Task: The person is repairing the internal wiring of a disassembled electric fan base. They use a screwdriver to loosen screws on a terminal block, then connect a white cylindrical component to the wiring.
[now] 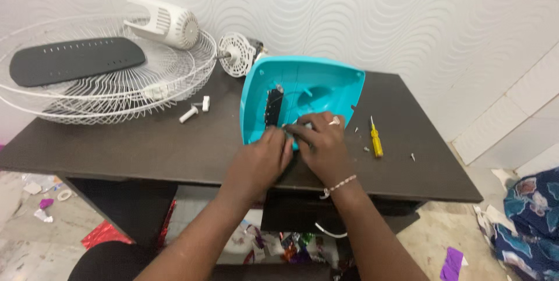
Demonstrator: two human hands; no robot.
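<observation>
- While you look down, you see a dark brown table (145,153) with a flat, matte top; it stands against a white wall (372,13) that has a wavy raised pattern.
- The floor (35,240) under the table is pale and covered with bits of shiny foil and paper.
- Your left hand (260,159) and right hand (321,141) are close together at the lower edge of the base (314,83). Their fingers are curled and pressed on its inside, but I cannot tell if they pinch a small part.
- The base is a smooth turquoise plastic shell. It stands tilted near the middle of the table, its hollow side toward you, with a dark strip inside.
- A yellow screwdriver (377,140) lies just right of your right hand, with small screws (413,156) near it.
- At the left lies a round white wire grille (180,77); a dark flat oval plate (75,60) and a white ribbed plastic housing (169,22) rest on it.
- A motor (239,54) with a white round slotted cover lies behind the base.
</observation>
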